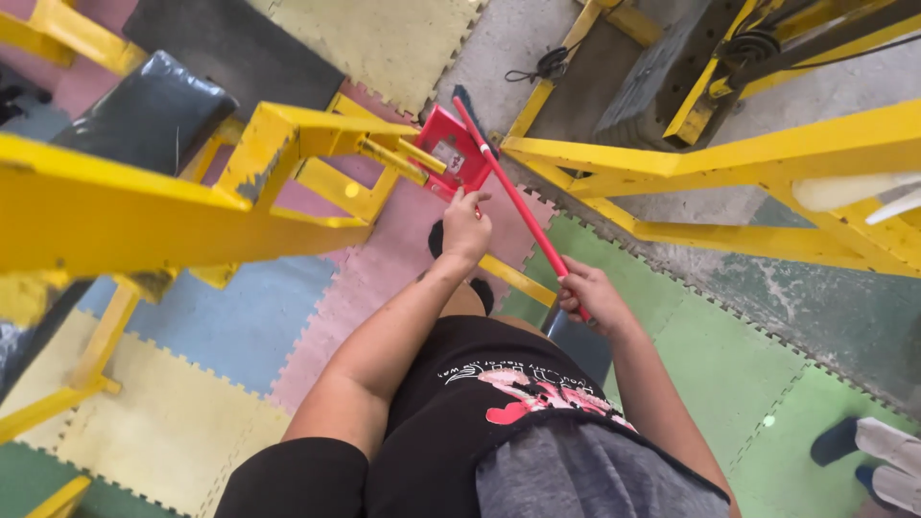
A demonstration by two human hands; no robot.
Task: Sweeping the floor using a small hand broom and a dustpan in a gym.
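My left hand point(465, 226) grips the handle end of a red dustpan point(449, 153) that is tilted up above the pink foam floor mat point(389, 259). My right hand point(587, 291) is closed around a long red broom handle point(513, 192), which slants up and left across the dustpan toward a dark brush end near the yellow frame. Both arms reach forward over my black shirt and grey shorts.
Yellow metal gym equipment frames point(288, 144) stand on the left and right point(767, 153), with a black padded seat point(144, 110) at the upper left. Coloured interlocking foam mats cover the floor. Another person's shoes point(878, 451) show at the lower right.
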